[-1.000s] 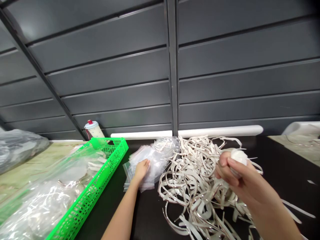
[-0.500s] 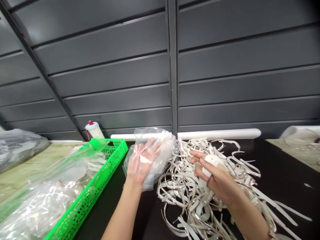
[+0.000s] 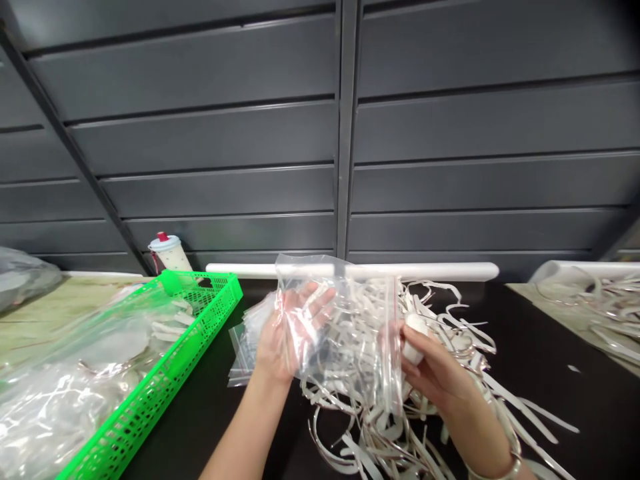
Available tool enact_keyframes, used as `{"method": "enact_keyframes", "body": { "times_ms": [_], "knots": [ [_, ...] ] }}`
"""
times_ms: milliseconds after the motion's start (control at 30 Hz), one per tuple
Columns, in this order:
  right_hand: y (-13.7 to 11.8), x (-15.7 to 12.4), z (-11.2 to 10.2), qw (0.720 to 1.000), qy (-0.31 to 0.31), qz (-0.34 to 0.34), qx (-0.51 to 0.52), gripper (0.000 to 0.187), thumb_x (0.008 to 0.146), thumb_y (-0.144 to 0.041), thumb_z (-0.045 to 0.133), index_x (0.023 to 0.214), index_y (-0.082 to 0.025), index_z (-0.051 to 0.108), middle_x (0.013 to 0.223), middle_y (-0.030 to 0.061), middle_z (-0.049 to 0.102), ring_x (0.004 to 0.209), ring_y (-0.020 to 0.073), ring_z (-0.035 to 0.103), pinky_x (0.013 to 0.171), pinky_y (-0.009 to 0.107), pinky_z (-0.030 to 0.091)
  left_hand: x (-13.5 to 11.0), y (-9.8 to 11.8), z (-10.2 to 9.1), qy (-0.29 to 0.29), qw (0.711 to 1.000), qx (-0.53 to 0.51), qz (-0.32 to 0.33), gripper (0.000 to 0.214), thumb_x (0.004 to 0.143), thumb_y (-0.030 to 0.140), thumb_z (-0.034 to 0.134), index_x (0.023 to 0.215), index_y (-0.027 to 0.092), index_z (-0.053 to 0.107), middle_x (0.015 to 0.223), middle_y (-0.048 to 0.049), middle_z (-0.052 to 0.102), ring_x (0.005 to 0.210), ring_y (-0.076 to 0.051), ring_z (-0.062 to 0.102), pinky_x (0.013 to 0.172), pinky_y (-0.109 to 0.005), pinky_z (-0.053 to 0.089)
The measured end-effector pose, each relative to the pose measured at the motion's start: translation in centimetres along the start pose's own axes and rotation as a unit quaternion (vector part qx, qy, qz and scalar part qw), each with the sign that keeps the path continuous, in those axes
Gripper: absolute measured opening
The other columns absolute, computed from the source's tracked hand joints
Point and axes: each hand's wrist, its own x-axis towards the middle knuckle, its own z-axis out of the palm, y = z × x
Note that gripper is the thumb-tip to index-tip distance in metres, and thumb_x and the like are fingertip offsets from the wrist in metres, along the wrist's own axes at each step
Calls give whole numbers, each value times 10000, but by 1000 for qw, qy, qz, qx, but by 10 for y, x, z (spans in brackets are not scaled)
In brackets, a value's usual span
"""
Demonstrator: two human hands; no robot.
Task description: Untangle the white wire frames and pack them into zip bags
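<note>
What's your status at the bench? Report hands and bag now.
Left hand spread against clear zip bag, bag raised. Right hand gripping white rounded piece. Tangled pale strips below bag.

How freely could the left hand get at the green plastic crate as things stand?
Probably yes. The left hand is right beside the green plastic crate, with only the flat stack of loose zip bags between them, which looks unlikely to block it. It would first need to leave the clear zip bag.

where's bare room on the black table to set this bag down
Bare black tabletop lies right of the pale strip tangle, beyond the right hand; a narrower lane runs between the green crate and the left forearm. Crowded: the tangle itself and the clear zip bags beside the left hand.
</note>
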Motion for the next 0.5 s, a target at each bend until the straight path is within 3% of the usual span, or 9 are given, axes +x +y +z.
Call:
{"method": "enact_keyframes", "body": {
  "times_ms": [100, 167, 233, 333, 400, 500],
  "knots": [
    [-2, -1, 0, 989, 16, 109, 101, 361, 530, -421, 853, 608, -184, 592, 587, -25, 528, 482, 76, 449, 484, 191, 456, 1, 1, 3, 16, 1000, 14, -10, 188, 817, 313, 637, 687, 188, 690, 976, -15, 711, 1021, -257, 640, 861, -330, 521],
    [-1, -1, -1, 984, 11, 146, 105, 356, 504, -347, 880, 617, -174, 590, 575, -37, 531, 502, 72, 475, 537, 186, 476, 1, 1, 3, 15, 999, 46, -16, 193, 749, 327, 714, 646, 171, 665, 921, -26, 712, 973, -256, 656, 803, -305, 533],
    [2, 1, -3, 985, 14, 146, 93, 378, 489, -358, 884, 648, -166, 600, 612, -19, 572, 569, 101, 536, 592, 210, 496, 3, 3, 0, 15, 993, 113, -22, 236, 701, 354, 755, 634, 155, 649, 870, -50, 709, 894, -253, 674, 763, -306, 535],
    [8, 7, -10, 993, 12, 110, 45, 423, 488, -443, 865, 640, -156, 595, 613, 4, 589, 543, 108, 512, 522, 214, 451, 9, 15, -13, 69, 972, 222, -44, 318, 653, 337, 787, 885, 148, 678, 899, -91, 707, 832, -258, 681, 760, -342, 521],
    [11, 10, -15, 997, 1, 76, 1, 419, 545, -486, 825, 627, -152, 586, 566, -5, 557, 477, 82, 424, 444, 199, 354, 14, 27, -24, 166, 951, 261, 5, 451, 645, 296, 779, 1049, 162, 631, 956, -92, 697, 874, -247, 667, 794, -342, 497],
    [13, 11, -17, 998, -17, 29, -62, 399, 656, -512, 744, 627, -152, 576, 513, -32, 478, 456, 72, 346, 430, 205, 266, 16, 43, -34, 282, 882, 332, 181, 373, 691, 284, 720, 1037, 192, 615, 994, -47, 665, 969, -191, 614, 842, -283, 441]
  ]
}}
